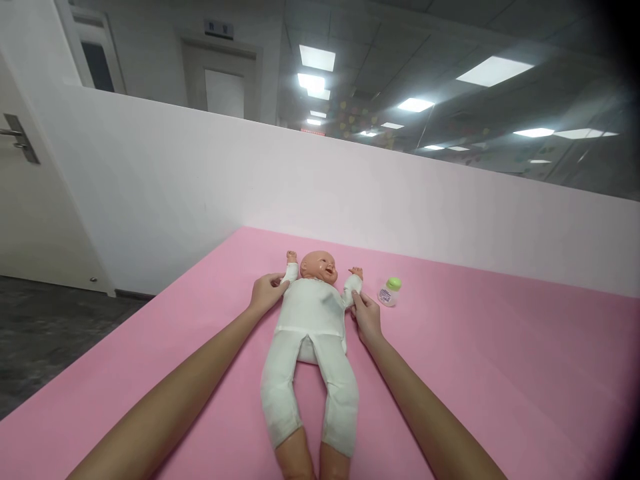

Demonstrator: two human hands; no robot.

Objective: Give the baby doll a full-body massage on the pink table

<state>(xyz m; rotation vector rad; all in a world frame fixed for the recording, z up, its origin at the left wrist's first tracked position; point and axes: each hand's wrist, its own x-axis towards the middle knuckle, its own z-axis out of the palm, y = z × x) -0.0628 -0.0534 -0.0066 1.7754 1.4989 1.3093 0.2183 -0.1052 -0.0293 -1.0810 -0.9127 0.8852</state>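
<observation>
A baby doll [311,307] with a white cloth body lies on its back on the pink table surface [210,393], head away from me and legs toward me. Both its arms are bent upward beside its head. My left hand [268,292] is closed on the doll's arm at the left, near the upper sleeve. At the other side my right hand [367,316] pinches the white sleeve of the doll's other arm, thumb and fingers around the cloth. A small clear bottle [389,293] with a green cap stands just right of that hand, apart from it.
A white wall [320,180] runs along the far edge of the table. To the left is a door [35,200] with a metal handle, above a dark floor [45,340]. Glass and ceiling lights show beyond the wall.
</observation>
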